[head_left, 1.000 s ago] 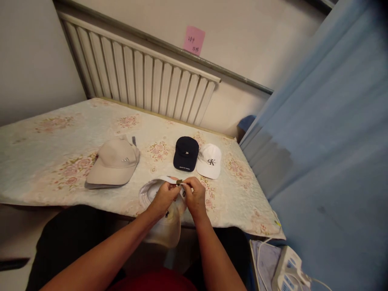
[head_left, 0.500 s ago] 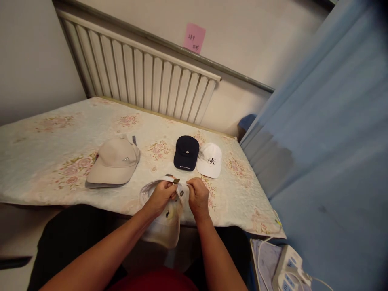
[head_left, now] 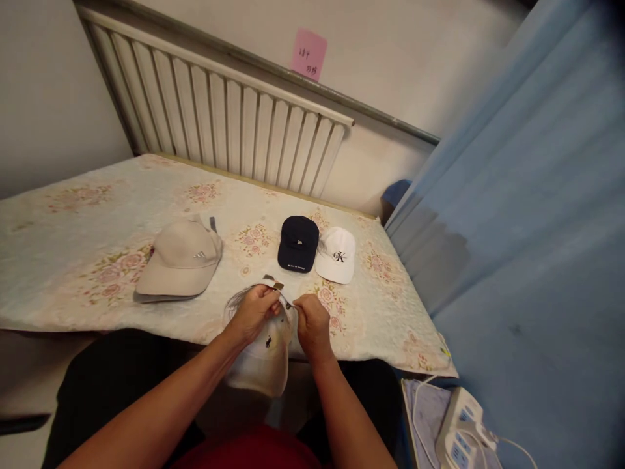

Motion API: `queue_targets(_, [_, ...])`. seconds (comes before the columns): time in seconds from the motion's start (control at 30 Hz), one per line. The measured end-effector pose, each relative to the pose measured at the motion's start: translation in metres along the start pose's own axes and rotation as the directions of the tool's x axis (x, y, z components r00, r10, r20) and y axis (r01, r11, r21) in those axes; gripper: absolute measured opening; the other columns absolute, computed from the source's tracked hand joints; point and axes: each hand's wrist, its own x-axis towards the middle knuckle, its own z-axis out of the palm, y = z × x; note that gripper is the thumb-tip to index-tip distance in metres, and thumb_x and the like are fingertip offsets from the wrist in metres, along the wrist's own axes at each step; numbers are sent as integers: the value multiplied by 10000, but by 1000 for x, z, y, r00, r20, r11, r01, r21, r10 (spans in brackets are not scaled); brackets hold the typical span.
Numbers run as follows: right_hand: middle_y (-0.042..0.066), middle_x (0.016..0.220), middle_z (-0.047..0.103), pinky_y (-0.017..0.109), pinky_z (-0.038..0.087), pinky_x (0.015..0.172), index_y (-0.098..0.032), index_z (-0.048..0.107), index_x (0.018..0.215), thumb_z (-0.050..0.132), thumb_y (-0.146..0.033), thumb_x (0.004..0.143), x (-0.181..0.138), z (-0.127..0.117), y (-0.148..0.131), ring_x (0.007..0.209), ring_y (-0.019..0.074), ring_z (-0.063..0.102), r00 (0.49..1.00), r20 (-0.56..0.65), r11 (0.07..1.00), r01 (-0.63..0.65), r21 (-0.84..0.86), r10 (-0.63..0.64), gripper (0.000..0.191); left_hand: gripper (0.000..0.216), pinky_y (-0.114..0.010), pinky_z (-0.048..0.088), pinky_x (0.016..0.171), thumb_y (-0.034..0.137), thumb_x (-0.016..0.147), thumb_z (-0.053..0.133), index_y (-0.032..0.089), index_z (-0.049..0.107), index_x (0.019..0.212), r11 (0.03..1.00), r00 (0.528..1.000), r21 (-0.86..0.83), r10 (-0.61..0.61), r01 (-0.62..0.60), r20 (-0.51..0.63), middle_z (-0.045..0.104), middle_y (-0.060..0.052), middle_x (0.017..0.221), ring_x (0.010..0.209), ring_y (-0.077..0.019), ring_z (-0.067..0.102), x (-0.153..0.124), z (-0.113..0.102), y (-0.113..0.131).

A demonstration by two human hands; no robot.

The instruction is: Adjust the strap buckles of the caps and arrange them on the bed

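Observation:
A pale baseball cap (head_left: 261, 365) with a small dark horse-rider logo hangs over the front edge of the bed, brim toward me. Its back strap (head_left: 284, 298) with a metal buckle (head_left: 277, 285) is raised between my hands. My left hand (head_left: 257, 309) is closed on the strap close to the buckle. The strap's other side is pinched by the fingers of my right hand (head_left: 312, 322). Beyond my hands lie a navy cap (head_left: 298, 242) and a white cap (head_left: 336, 257) side by side. A beige cap (head_left: 180, 257) rests farther left.
The bed (head_left: 385, 312) has a floral quilted cover. Behind it stand a radiator (head_left: 234, 124) and a wall with a pink note (head_left: 309, 54). A blue curtain (head_left: 512, 228) hangs at right, above a power strip (head_left: 459, 433) with cables.
My right hand has shifted slightly left and down, closer to my left hand. The strap, nearly straight before, now slants down from the buckle to my right fingers.

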Motion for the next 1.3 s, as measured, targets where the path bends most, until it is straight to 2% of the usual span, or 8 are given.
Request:
queue_targets(0.2, [41,767,593,298,462,695,-210,616,841,427,-127,882,-4,4,-1,772,169,555,1000,19,1000,-14,-9,14,211,190,-222,363,540,249,724,674,163,506,707,998,999,-60,-27,28,19,497,66,542,506,-71,457,2,-5,-3])
queue_targets(0.4, [64,861,642,324,478,766,-210,632,927,440,-99,857,-3,3,-5,854,184,581,999,38,999,-37,37,35,233,179,-218,360,522,259,720,682,157,535,725,997,998,-61,-42,45,36,500,58,518,492,-75,459,5,-10,-2])
queue_targets(0.6, [62,921,643,331,482,826,-220,632,967,383,-34,819,-5,2,-7,918,179,585,997,43,990,-73,121,68,344,220,-217,373,528,238,704,698,128,595,864,993,997,-103,-56,61,51,521,50,549,507,-76,481,5,-14,-2])
queue_targets(0.77, [67,922,636,333,485,829,-207,633,956,376,-34,811,-6,2,-6,915,176,589,995,22,982,-98,159,96,342,268,-216,374,534,235,705,697,115,611,929,992,996,-104,-60,66,61,529,46,572,521,-76,484,3,-15,0])
queue_targets(0.93, [63,901,642,338,488,811,-210,633,941,412,-86,848,-3,3,-10,883,175,593,992,-27,981,-114,157,119,270,317,-202,371,538,253,707,689,117,616,984,995,997,-62,-73,75,41,554,38,581,533,-76,494,0,-16,2])
queue_targets(1.07, [79,980,654,371,480,863,-220,617,1031,492,-153,856,-3,8,-16,955,200,588,992,-46,988,-108,112,114,225,341,-201,392,555,253,719,677,125,604,1027,994,997,-87,-71,73,25,584,29,611,552,-82,518,-4,-13,6])
queue_targets(1.2, [90,1065,651,397,476,893,-226,589,1121,544,-180,844,-5,13,-19,1009,219,574,998,-14,997,-58,55,58,284,308,-215,420,569,335,754,654,139,600,985,992,999,-121,-48,45,-19,600,17,639,573,-94,543,-7,-8,10])
queue_targets(1.3, [93,1086,646,406,474,906,-225,581,1139,536,-165,844,-7,15,-20,1032,223,569,999,4,999,-45,24,45,305,332,-220,419,542,447,771,625,136,594,882,996,994,-87,-42,33,-105,589,14,628,552,-97,542,-8,-4,13])
